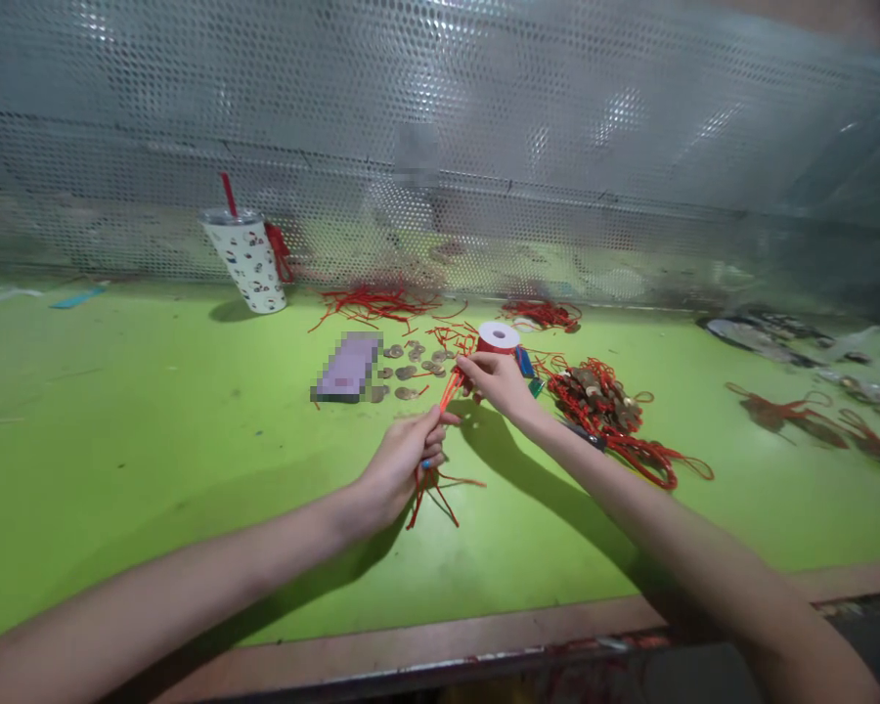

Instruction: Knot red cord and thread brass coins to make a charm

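Observation:
A bundle of red cords point(450, 391) is stretched between my two hands above the green table. My left hand point(409, 452) is closed round its lower part, and loose cord ends hang below the fingers. Higher up, my right hand point(495, 379) pinches the upper part of the same bundle. Just behind the right hand stands a spool of red cord point(499, 337) with a white top. Several round brass-coloured coins point(406, 373) lie scattered left of the hands. To the right sits a pile of red cords knotted with coins point(595, 396).
A patterned tumbler point(247, 259) with a red straw stands at the back left. A purple, pixelated flat object point(348, 367) lies beside the coins. Cut red cords point(377, 303) lie along the perforated metal panel point(440, 127). Dark-handled scissors point(585, 435) lie partly under the right forearm.

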A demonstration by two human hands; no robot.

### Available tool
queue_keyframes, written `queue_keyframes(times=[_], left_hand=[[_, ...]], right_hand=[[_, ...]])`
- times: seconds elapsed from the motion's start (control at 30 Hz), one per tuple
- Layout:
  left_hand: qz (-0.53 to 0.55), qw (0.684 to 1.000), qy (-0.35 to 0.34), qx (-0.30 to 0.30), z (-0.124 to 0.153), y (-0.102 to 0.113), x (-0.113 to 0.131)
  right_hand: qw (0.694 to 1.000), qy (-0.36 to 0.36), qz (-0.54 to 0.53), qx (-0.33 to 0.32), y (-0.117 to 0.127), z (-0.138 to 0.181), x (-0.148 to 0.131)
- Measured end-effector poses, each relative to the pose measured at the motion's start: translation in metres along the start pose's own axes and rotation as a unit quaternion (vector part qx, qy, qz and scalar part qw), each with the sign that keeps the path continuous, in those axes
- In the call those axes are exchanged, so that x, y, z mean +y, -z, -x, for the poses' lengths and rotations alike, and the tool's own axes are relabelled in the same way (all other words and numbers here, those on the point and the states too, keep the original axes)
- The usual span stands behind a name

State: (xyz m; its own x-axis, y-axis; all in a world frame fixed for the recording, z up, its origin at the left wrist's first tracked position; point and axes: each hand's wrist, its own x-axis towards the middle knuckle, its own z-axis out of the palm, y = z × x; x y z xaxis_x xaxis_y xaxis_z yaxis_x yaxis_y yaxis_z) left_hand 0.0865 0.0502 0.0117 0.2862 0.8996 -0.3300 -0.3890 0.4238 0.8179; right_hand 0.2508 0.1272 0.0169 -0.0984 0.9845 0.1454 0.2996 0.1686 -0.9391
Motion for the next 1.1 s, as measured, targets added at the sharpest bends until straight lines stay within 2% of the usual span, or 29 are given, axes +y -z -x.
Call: queue_keyframes(times=[0.33, 0.47, 0.57, 0.63, 0.67, 0.7, 0.73, 0.8, 0.83, 0.87, 0.9, 0.93, 0.97, 1.0, 1.03, 1.1], left_hand=[[0.009, 0.997, 0.071, 0.025, 0.037, 0.009, -0.013], [-0.019, 0.996, 0.087, 0.006, 0.048, 0.013, -0.020], [-0.105, 0.990, 0.081, -0.042, 0.060, 0.018, -0.026], [-0.227, 0.969, 0.031, -0.088, 0.068, 0.023, -0.028], [-0.313, 0.942, -0.020, -0.115, 0.072, 0.026, -0.028], [-0.414, 0.892, -0.097, -0.154, 0.076, 0.029, -0.028], [-0.504, 0.820, -0.203, -0.181, 0.079, 0.032, -0.028], [-0.621, 0.643, -0.394, -0.213, 0.085, 0.037, -0.027], [-0.650, 0.563, -0.459, -0.223, 0.087, 0.038, -0.027], [-0.672, 0.502, -0.487, -0.244, 0.088, 0.039, -0.026], [-0.685, 0.466, -0.495, -0.264, 0.087, 0.038, -0.024], [-0.686, 0.458, -0.492, -0.277, 0.085, 0.037, -0.021], [-0.681, 0.477, -0.479, -0.281, 0.081, 0.036, -0.018], [-0.670, 0.514, -0.454, -0.286, 0.074, 0.034, -0.013], [-0.656, 0.563, -0.421, -0.274, 0.066, 0.032, -0.009], [-0.623, 0.668, -0.355, -0.201, 0.044, 0.030, 0.000]], right_hand=[[0.997, -0.064, -0.032, -0.008, 0.003, 0.002, 0.014], [0.995, -0.087, -0.047, -0.011, 0.002, 0.003, 0.018], [0.993, -0.103, -0.057, -0.017, 0.002, 0.007, 0.021], [0.991, -0.115, -0.066, -0.023, 0.002, 0.011, 0.024], [0.990, -0.120, -0.074, -0.028, 0.001, 0.014, 0.025], [0.988, -0.123, -0.082, -0.035, 0.001, 0.017, 0.025], [0.987, -0.124, -0.090, -0.045, 0.002, 0.020, 0.026], [0.985, -0.119, -0.100, -0.077, 0.002, 0.026, 0.025], [0.984, -0.113, -0.101, -0.093, 0.003, 0.029, 0.025], [0.984, -0.106, -0.100, -0.105, 0.003, 0.031, 0.023], [0.984, -0.098, -0.099, -0.112, 0.003, 0.034, 0.022], [0.984, -0.089, -0.099, -0.115, 0.002, 0.036, 0.021], [0.986, -0.080, -0.099, -0.112, 0.002, 0.038, 0.019], [0.987, -0.073, -0.099, -0.105, 0.001, 0.040, 0.018], [0.988, -0.069, -0.100, -0.096, -0.001, 0.042, 0.016], [0.988, -0.074, -0.110, -0.082, -0.003, 0.046, 0.014]])
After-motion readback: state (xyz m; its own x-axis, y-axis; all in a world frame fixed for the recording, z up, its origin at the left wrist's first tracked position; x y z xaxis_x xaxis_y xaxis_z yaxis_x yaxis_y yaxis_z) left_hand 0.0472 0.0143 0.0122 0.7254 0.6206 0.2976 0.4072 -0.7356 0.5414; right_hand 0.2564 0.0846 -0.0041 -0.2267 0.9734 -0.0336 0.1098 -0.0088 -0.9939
